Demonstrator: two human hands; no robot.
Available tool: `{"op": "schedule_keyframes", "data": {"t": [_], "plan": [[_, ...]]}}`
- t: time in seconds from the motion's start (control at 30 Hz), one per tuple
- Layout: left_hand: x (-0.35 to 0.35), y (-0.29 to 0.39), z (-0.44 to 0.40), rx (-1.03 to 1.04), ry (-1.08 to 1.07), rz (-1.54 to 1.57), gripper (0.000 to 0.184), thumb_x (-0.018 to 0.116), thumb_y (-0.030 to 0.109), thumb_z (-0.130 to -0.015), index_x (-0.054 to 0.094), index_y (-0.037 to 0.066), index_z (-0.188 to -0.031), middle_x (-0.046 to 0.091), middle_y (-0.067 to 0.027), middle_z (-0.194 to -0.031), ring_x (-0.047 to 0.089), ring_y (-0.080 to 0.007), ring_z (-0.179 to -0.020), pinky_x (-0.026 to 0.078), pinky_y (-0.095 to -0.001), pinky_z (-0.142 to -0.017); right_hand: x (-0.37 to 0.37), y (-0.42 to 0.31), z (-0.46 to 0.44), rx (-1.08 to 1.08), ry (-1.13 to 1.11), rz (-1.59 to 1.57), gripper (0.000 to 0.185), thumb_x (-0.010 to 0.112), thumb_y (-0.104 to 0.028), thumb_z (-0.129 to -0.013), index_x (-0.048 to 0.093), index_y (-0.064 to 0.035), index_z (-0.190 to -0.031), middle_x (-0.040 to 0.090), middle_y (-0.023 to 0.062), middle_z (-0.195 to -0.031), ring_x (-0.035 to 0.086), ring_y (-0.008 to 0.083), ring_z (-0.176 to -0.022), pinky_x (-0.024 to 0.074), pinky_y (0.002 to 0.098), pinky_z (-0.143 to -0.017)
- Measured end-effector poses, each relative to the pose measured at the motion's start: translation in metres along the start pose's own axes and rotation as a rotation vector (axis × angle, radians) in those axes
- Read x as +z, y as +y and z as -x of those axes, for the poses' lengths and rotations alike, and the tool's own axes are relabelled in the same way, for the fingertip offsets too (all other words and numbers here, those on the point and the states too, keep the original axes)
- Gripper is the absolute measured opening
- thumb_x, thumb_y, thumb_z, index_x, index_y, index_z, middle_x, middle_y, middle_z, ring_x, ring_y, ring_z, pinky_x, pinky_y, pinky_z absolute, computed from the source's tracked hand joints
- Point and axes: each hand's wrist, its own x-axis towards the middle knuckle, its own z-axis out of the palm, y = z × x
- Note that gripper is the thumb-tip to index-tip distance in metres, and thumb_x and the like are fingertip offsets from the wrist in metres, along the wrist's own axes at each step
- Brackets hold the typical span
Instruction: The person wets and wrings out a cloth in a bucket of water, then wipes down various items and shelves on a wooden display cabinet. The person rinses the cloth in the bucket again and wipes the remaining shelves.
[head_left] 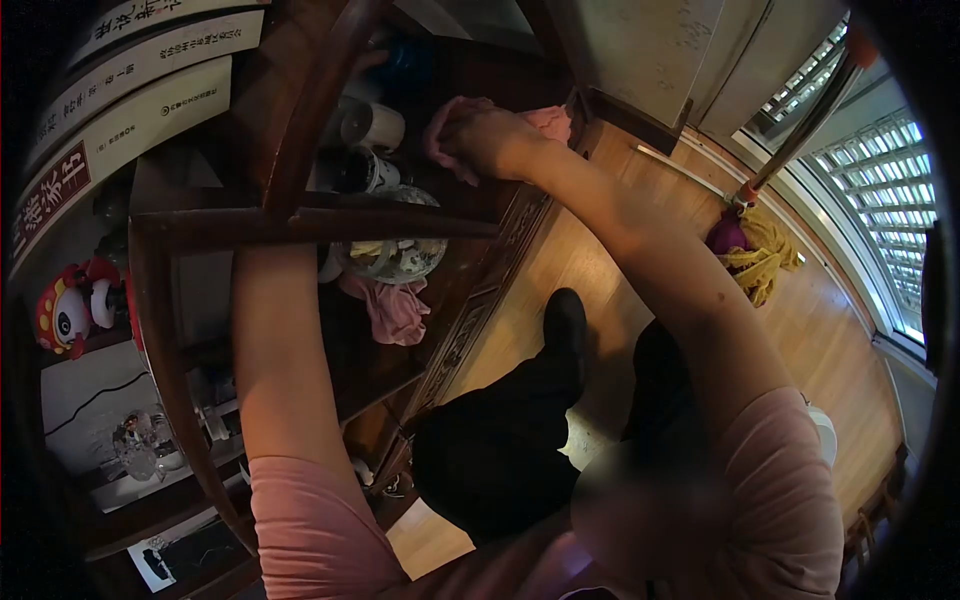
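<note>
My right hand (497,143) is closed on a pink cloth (452,133), pressed against the dark wooden shelf (470,215) at the upper middle. Part of the cloth sticks out to the right beyond the hand. My left forearm (275,350) reaches behind a dark wooden crossbar, and the left hand is hidden there. Near the crossbar are a round glass jar (415,255) with light pieces inside, a pale cylindrical container (376,126) and a small white-and-black cup (378,173). A second pink cloth (392,310) lies crumpled below the jar.
Thick books (150,105) stand at the upper left, above a red and yellow figurine (75,305). Glass ornaments (140,440) sit on a lower shelf. At right, a pole (800,130) with a yellow cloth (765,255) stands by the window. A black shoe (566,325) rests on the wooden floor.
</note>
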Motion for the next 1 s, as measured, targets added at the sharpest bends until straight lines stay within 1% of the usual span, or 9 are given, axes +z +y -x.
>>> {"op": "schedule_keyframes", "data": {"t": [0.1,0.2,0.27,0.3,0.37,0.4,0.47,0.77,1.0], "plan": [[0.003,-0.001,0.002,-0.007,-0.001,0.12,0.086,0.086,0.042,-0.067,0.049,0.003,-0.133,0.052,-0.0194,-0.134,0.053,-0.0314,-0.121,0.048,-0.0409,-0.094,-0.005,-0.008,0.01,0.036,-0.046,-0.054,0.027,0.074,-0.03,-0.07,0.072,-0.02,-0.094,0.067,0.0041,-0.11,0.054,0.0272,-0.118,0.0434,0.0399,-0.098],[-0.011,0.024,0.012,0.041,-0.058,-0.13,0.081,0.086,0.041,-0.068,0.051,0.002,-0.13,0.054,-0.0209,-0.129,0.055,-0.0323,-0.118,0.05,-0.0417,-0.091,-0.003,-0.006,0.014,-0.002,0.041,-0.002,0.023,0.07,-0.025,-0.072,0.071,-0.0175,-0.093,0.067,0.0041,-0.11,0.057,0.0266,-0.115,0.0424,0.0398,-0.1],[-0.009,0.031,0.018,0.162,0.219,0.0,0.071,0.083,0.039,-0.071,0.055,0.002,-0.125,0.06,-0.02,-0.119,0.058,-0.0339,-0.113,0.05,-0.0432,-0.088,0.0,-0.005,0.013,-0.059,0.088,0.033,0.021,0.065,-0.022,-0.075,0.07,-0.0151,-0.094,0.067,0.0041,-0.11,0.059,0.0253,-0.112,0.0414,0.0399,-0.102],[-0.011,0.034,0.02,0.162,0.211,-0.003,0.071,0.083,0.039,-0.071,0.055,0.002,-0.125,0.06,-0.02,-0.119,0.058,-0.0339,-0.113,0.05,-0.0432,-0.088,0.001,-0.005,0.013,-0.05,0.098,0.03,0.023,0.07,-0.025,-0.072,0.07,-0.0173,-0.093,0.067,0.0041,-0.11,0.057,0.0264,-0.115,0.0421,0.0402,-0.1],[-0.036,0.083,0.034,0.162,-0.216,-0.555,0.059,0.079,0.039,-0.075,0.06,0.003,-0.118,0.065,-0.0189,-0.108,0.061,-0.0339,-0.107,0.05,-0.0457,-0.086,0.004,-0.003,0.012,-0.04,0.111,0.024,0.026,0.075,-0.028,-0.068,0.07,-0.0196,-0.092,0.067,0.0042,-0.11,0.055,0.0276,-0.117,0.0428,0.0404,-0.098],[-0.035,0.098,0.04,0.16,-0.219,-0.558,0.059,0.079,0.039,-0.075,0.06,0.003,-0.118,0.065,-0.0189,-0.108,0.061,-0.0339,-0.107,0.05,-0.0457,-0.086,0.008,-0.001,0.012,-0.053,0.127,0.039,0.026,0.075,-0.029,-0.068,0.07,-0.0193,-0.092,0.066,0.004,-0.11,0.055,0.0273,-0.117,0.0421,0.0403,-0.099],[-0.032,0.115,0.047,0.088,-0.727,-0.85,0.059,0.077,0.046,-0.073,0.063,0.006,-0.115,0.066,-0.0176,-0.107,0.064,-0.0323,-0.102,0.05,-0.046,-0.086,0.007,-0.003,0.01,-0.073,0.144,0.055,0.027,0.075,-0.029,-0.068,0.069,-0.0191,-0.093,0.066,0.0039,-0.111,0.055,0.027,-0.117,0.0414,0.0402,-0.1],[-0.017,0.105,0.027,-0.051,-1.036,-0.818,0.077,0.08,0.063,-0.057,0.069,0.006,-0.106,0.069,-0.0141,-0.107,0.066,-0.0287,-0.1,0.051,-0.0405,-0.087,0.015,-0.007,0.009,-0.034,0.196,0.146,0.042,0.076,-0.03,-0.068,0.068,-0.0187,-0.108,0.062,0.0023,-0.123,0.05,0.0244,-0.123,0.0394,0.0406,-0.103],[-0.054,0.086,0.02,-0.031,-0.756,-0.918,0.073,0.079,0.06,-0.06,0.069,0.005,-0.106,0.068,-0.0149,-0.108,0.067,-0.0299,-0.098,0.052,-0.0428,-0.086,0.029,-0.014,-0.027,-0.002,0.273,0.24,0.037,0.068,-0.034,-0.076,0.068,-0.0122,-0.106,0.059,0.0053,-0.122,0.05,0.0239,-0.12,0.0408,0.0381,-0.1]]}}
